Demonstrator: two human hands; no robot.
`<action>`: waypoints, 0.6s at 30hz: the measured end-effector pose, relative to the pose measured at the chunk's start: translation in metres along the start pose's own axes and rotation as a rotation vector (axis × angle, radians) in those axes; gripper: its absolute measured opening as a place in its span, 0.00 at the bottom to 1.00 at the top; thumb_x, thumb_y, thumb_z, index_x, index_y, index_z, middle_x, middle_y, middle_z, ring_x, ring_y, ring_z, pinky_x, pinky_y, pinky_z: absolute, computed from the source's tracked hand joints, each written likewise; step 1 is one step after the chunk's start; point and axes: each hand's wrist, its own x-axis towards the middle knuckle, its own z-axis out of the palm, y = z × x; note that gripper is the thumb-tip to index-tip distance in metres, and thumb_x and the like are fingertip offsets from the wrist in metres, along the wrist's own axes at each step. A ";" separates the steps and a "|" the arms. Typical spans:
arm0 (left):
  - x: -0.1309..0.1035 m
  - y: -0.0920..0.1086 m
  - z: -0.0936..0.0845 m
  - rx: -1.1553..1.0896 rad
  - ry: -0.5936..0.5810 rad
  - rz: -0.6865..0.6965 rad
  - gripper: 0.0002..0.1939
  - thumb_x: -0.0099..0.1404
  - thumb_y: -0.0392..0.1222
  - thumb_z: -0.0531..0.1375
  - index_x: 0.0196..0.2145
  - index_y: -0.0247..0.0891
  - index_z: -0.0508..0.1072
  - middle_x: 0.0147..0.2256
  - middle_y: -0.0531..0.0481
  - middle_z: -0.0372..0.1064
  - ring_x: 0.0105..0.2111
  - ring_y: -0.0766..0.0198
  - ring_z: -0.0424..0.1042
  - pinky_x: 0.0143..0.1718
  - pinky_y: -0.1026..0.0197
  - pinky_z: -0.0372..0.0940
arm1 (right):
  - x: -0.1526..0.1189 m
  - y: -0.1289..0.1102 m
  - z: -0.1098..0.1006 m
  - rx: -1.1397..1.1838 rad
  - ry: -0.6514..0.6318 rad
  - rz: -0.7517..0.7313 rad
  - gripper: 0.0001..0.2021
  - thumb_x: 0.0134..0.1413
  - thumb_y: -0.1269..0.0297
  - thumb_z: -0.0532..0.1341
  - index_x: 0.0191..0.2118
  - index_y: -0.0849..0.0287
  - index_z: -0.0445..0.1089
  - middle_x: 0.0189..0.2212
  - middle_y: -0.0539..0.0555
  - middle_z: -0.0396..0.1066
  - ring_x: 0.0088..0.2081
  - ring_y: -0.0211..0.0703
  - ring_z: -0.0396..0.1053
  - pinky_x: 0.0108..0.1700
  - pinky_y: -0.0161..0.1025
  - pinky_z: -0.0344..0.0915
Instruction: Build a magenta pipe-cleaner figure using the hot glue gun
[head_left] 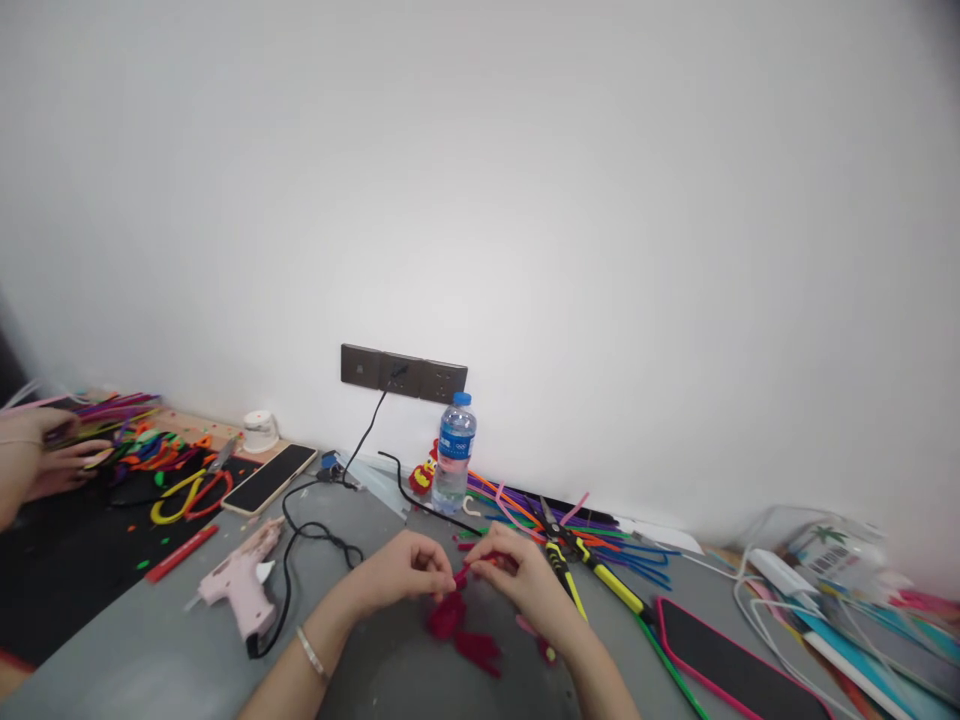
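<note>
My left hand (405,572) and my right hand (523,580) meet low in the middle of the view, both with fingers pinched. Between them runs a dark red pipe cleaner (460,577), held at either side by the fingertips. Below it a fuzzy dark red piece (448,617) hangs or lies blurred; whether it is joined to the strand I cannot tell. Another dark red piece (480,652) is just to its right. Small pink and yellow bits (550,653) show beside my right wrist.
A water bottle (454,455) stands behind my hands, beside a red and yellow figure (424,475). Pliers (611,580), pipe cleaners (637,556) and a pink-edged phone (731,660) lie right. Left are a glue gun (244,590), phone (270,478), scissors (180,500) and another person's hands (67,465).
</note>
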 end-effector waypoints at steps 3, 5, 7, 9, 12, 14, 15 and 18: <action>-0.002 0.001 -0.004 -0.025 -0.036 -0.024 0.15 0.50 0.49 0.67 0.27 0.33 0.76 0.19 0.55 0.67 0.18 0.72 0.54 0.20 0.67 0.46 | -0.002 -0.001 -0.010 0.044 -0.046 0.070 0.08 0.49 0.62 0.65 0.25 0.60 0.74 0.21 0.49 0.67 0.23 0.37 0.59 0.26 0.34 0.54; -0.003 0.001 -0.006 -0.050 -0.043 -0.015 0.15 0.51 0.49 0.68 0.26 0.32 0.75 0.19 0.56 0.67 0.17 0.73 0.54 0.20 0.67 0.46 | -0.004 -0.001 -0.015 0.134 -0.081 0.104 0.12 0.51 0.58 0.64 0.24 0.61 0.72 0.19 0.48 0.66 0.21 0.36 0.58 0.25 0.33 0.53; -0.001 -0.001 -0.006 -0.069 -0.012 0.007 0.15 0.51 0.50 0.67 0.26 0.33 0.74 0.19 0.56 0.66 0.18 0.73 0.53 0.20 0.67 0.46 | -0.004 0.000 -0.015 0.282 -0.059 0.128 0.14 0.52 0.53 0.63 0.28 0.60 0.72 0.17 0.46 0.65 0.19 0.35 0.58 0.23 0.32 0.53; 0.000 -0.002 -0.005 -0.085 0.027 0.034 0.16 0.52 0.51 0.67 0.25 0.33 0.73 0.19 0.56 0.65 0.19 0.72 0.54 0.21 0.68 0.45 | -0.003 0.002 -0.010 0.483 0.008 0.147 0.15 0.51 0.50 0.64 0.33 0.59 0.71 0.18 0.46 0.66 0.18 0.35 0.60 0.22 0.32 0.54; 0.003 -0.003 -0.001 -0.086 0.055 0.070 0.16 0.54 0.51 0.66 0.26 0.33 0.72 0.19 0.56 0.65 0.20 0.71 0.55 0.22 0.68 0.46 | 0.001 0.004 0.005 0.763 0.135 0.139 0.19 0.47 0.48 0.66 0.38 0.58 0.70 0.23 0.49 0.70 0.24 0.38 0.67 0.28 0.35 0.61; 0.003 -0.003 0.001 -0.082 0.057 0.080 0.17 0.53 0.52 0.66 0.26 0.34 0.72 0.19 0.56 0.65 0.20 0.71 0.55 0.22 0.67 0.47 | 0.004 0.004 0.013 0.825 0.229 0.135 0.21 0.47 0.44 0.65 0.36 0.58 0.70 0.22 0.50 0.70 0.24 0.40 0.67 0.29 0.36 0.62; 0.003 -0.002 0.001 -0.079 0.052 0.077 0.17 0.53 0.52 0.66 0.25 0.34 0.72 0.19 0.56 0.64 0.20 0.70 0.56 0.23 0.67 0.47 | 0.005 0.004 0.015 0.816 0.268 0.139 0.21 0.47 0.42 0.64 0.35 0.58 0.70 0.20 0.49 0.69 0.23 0.39 0.66 0.27 0.36 0.62; 0.002 -0.001 0.000 -0.070 0.025 0.061 0.18 0.51 0.53 0.67 0.24 0.34 0.72 0.19 0.56 0.64 0.20 0.70 0.56 0.23 0.67 0.47 | 0.006 0.005 0.014 0.666 0.337 0.135 0.24 0.53 0.38 0.56 0.26 0.57 0.67 0.12 0.46 0.61 0.15 0.36 0.57 0.20 0.34 0.54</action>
